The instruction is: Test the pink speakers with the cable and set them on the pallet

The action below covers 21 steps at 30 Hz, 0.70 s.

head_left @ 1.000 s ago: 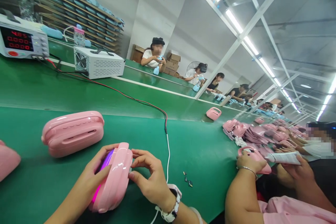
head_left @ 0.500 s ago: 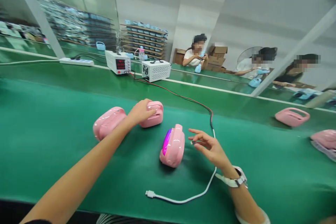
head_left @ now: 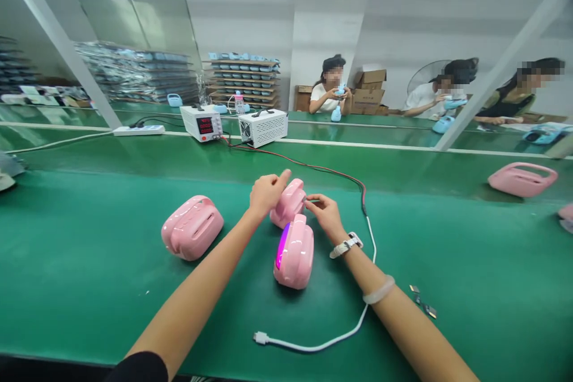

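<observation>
Since half a second ago, right hand (head_left: 323,210) has come up to the far pink speaker (head_left: 290,202), grip pinched on a small connector at its side; left hand (head_left: 265,191) steadies the top, fingers curled on it. Plugging-in looks underway; next calls for aligning connector with port. Lit speaker (head_left: 294,254) stands nearer on the tabletop (head_left: 89,286).

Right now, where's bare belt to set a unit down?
Bare belt left of the lone pink unit, and between cable and far pink unit. Crowded where left hand and right hand meet.
</observation>
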Motion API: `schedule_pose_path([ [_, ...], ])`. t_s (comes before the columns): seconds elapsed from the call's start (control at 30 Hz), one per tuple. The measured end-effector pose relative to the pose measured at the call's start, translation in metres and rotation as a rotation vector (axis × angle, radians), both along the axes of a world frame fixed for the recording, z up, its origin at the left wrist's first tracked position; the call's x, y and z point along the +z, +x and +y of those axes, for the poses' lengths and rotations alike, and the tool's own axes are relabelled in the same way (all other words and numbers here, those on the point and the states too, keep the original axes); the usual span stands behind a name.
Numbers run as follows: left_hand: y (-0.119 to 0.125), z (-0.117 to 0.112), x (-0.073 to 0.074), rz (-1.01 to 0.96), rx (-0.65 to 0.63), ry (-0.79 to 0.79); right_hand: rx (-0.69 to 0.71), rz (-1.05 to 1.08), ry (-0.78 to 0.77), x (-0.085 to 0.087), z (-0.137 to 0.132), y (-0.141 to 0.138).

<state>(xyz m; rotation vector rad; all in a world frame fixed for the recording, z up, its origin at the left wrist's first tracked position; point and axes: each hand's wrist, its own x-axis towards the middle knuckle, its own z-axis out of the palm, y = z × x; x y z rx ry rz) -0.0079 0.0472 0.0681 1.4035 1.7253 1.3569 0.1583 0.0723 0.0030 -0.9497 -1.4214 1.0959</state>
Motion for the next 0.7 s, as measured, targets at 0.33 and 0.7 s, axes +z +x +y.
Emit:
schedule_pose_path([
  [0.33, -0.006, 0.022, -0.06, -0.543, -0.367, -0.049, -0.023, 0.013, 0.041, -0.011, -0.012, -0.006],
  [0.7, -0.008, 0.025, -0.069, -0.711, -0.403, -0.032, -0.053, -0.062, 0.218, -0.01, -0.022, -0.006],
])
